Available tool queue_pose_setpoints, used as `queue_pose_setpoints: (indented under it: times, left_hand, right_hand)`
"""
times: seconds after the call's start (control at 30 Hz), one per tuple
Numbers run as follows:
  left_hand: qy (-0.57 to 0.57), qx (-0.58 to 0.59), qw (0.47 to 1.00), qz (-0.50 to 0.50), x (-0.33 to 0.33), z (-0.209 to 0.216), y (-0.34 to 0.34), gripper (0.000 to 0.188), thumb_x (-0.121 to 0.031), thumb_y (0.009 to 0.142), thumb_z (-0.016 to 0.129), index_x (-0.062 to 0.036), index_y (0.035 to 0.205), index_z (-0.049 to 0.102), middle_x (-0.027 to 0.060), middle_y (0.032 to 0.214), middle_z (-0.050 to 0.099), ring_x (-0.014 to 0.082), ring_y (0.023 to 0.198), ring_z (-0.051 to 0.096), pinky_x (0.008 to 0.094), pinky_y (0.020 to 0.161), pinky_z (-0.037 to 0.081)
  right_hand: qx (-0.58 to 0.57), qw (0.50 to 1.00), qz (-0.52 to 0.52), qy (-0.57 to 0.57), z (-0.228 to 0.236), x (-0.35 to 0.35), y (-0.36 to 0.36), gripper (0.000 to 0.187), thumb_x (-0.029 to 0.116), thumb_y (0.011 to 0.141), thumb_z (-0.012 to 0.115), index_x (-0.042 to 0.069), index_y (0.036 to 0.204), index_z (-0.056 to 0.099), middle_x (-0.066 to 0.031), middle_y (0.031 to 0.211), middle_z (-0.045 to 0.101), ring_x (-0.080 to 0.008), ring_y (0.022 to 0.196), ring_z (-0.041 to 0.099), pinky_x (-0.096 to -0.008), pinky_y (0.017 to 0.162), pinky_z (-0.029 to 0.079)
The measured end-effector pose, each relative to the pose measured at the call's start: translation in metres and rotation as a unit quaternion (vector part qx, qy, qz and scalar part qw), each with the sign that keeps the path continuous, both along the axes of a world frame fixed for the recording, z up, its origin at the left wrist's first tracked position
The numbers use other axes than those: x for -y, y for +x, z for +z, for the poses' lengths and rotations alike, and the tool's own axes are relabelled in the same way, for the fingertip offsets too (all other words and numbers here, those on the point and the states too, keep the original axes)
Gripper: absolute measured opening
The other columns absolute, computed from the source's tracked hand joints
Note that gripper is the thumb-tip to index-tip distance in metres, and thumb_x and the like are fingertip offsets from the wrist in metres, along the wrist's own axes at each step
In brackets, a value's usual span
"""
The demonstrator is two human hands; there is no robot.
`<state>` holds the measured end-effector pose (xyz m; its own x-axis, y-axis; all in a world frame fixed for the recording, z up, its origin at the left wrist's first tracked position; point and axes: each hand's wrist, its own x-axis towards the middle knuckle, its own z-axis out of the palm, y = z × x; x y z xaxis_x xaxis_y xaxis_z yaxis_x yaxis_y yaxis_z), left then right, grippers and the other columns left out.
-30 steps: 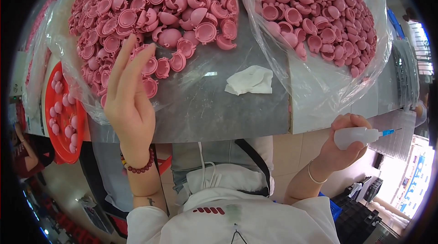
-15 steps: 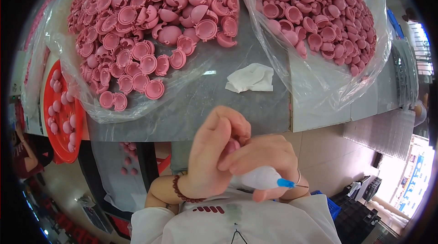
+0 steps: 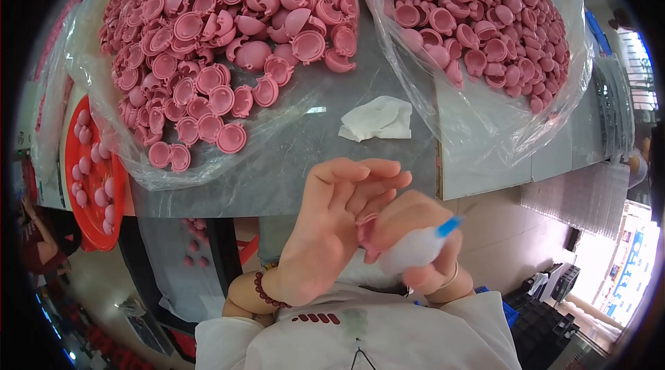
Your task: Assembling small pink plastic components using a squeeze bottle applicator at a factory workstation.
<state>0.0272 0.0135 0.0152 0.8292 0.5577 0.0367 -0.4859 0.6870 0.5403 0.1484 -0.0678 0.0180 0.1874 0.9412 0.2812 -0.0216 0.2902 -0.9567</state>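
Observation:
My left hand (image 3: 332,224) is raised close to my chest and holds a small pink plastic half-shell (image 3: 366,230) between its fingertips. My right hand (image 3: 415,245) grips a white squeeze bottle (image 3: 415,251) with a blue nozzle, right against that shell. Both hands are below the near edge of the grey table (image 3: 277,183). A heap of pink half-shells (image 3: 215,44) lies on a clear plastic bag at the left of the table, and a second heap (image 3: 485,17) lies in another bag at the right.
A crumpled white tissue (image 3: 377,119) lies between the two bags. A red round tray (image 3: 90,176) with pink balls hangs off the table's left edge. Stacked clear plastic trays (image 3: 596,190) sit at the right. Pink pieces lie on the floor under the table.
My left hand left the left heap with a pink shell and came back to my chest. My right hand brought the bottle in from the right to meet it.

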Motion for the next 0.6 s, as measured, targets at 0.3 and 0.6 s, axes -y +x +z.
queue_pose_setpoints:
  times: [0.3, 0.6]
  left_hand:
    - [0.142, -0.172, 0.969, 0.103, 0.006, -0.016, -0.014, 0.051, -0.011, 0.073, 0.068, 0.0021, 0.114, 0.04, 0.0183, 0.106, 0.055, 0.02, 0.091, 0.058, 0.0276, 0.075, 0.048]
    - [0.053, -0.14, 0.988, 0.046, 0.003, -0.003, -0.016, 0.051, -0.01, 0.074, 0.068, 0.0037, 0.115, 0.042, 0.0219, 0.112, 0.052, 0.0167, 0.08, 0.06, 0.0242, 0.063, 0.051]
  right_hand:
    - [-0.086, 0.989, -0.121, -0.011, -0.001, -0.004, -0.013, 0.052, 0.045, 0.083, 0.052, -0.002, 0.101, 0.042, -0.0125, 0.067, 0.055, -0.0163, 0.051, 0.053, -0.0248, 0.046, 0.044]
    - [0.101, 0.952, -0.181, 0.226, 0.0, 0.0, 0.023, 0.043, 0.024, 0.064, 0.072, -0.002, 0.094, 0.056, -0.0077, 0.084, 0.058, -0.0125, 0.057, 0.046, -0.0251, 0.047, 0.034]
